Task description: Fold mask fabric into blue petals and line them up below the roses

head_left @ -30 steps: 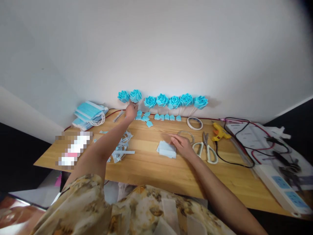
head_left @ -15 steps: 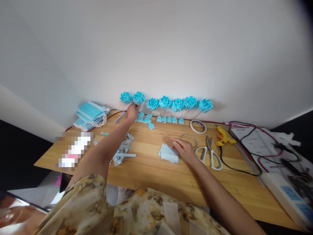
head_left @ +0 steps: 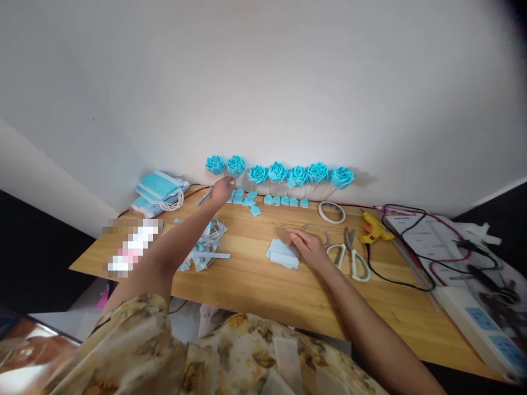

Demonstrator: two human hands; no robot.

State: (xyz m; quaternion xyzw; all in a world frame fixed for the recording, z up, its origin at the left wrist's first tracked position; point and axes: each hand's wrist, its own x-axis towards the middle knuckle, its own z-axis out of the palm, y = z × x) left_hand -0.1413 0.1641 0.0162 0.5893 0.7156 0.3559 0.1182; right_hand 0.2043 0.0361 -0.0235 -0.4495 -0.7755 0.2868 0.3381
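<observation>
My left hand (head_left: 223,189) reaches to the back of the table, just below two blue rose-like flowers (head_left: 236,165) on thin stems against the wall. Its fingers are partly turned away, so any grip on a stem is unclear. Beside it lie several small folded blue petals (head_left: 248,201). My right hand (head_left: 312,250) rests low over the table with index finger and thumb stretched forward, at the right edge of a stack of pale blue cut pieces (head_left: 284,255). More blue flowers (head_left: 297,175) stand in a row along the wall.
Scissors (head_left: 351,255), a tape roll (head_left: 331,212) and a yellow glue gun (head_left: 375,228) with a black cord lie on the right, near a power strip (head_left: 477,329). On the left are stacked face masks (head_left: 160,189) and a heap of cut strips (head_left: 208,247).
My left hand has shifted slightly down, away from the second flower's head. My right hand stays beside the stack. The whole view has tilted a little.
</observation>
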